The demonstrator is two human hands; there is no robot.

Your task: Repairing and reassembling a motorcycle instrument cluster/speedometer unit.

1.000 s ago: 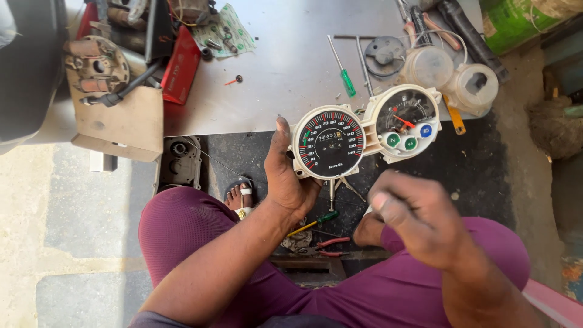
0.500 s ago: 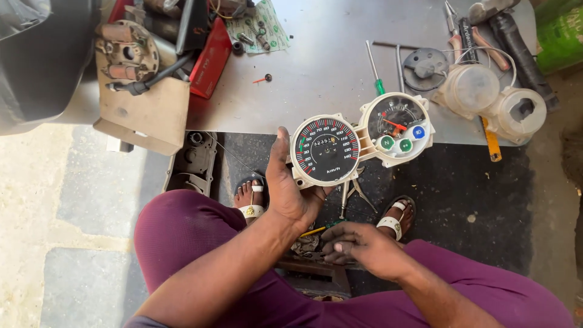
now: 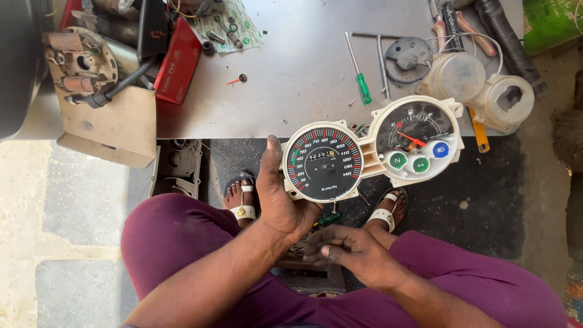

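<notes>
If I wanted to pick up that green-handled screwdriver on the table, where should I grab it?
Probably by the green handle of the screwdriver, coming down from above. It lies flat on the grey table, handle end nearer the table edge, thin metal shaft pointing away. The handle is the thicker part, so fingers can close across it. There is bare table on both sides, with a metal rod lying to its right.

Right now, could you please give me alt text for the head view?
A seated person's left hand holds up a cream twin-dial instrument cluster; the right hand rests closed by the lap. Behind, a grey table holds a green-handled screwdriver.
</notes>
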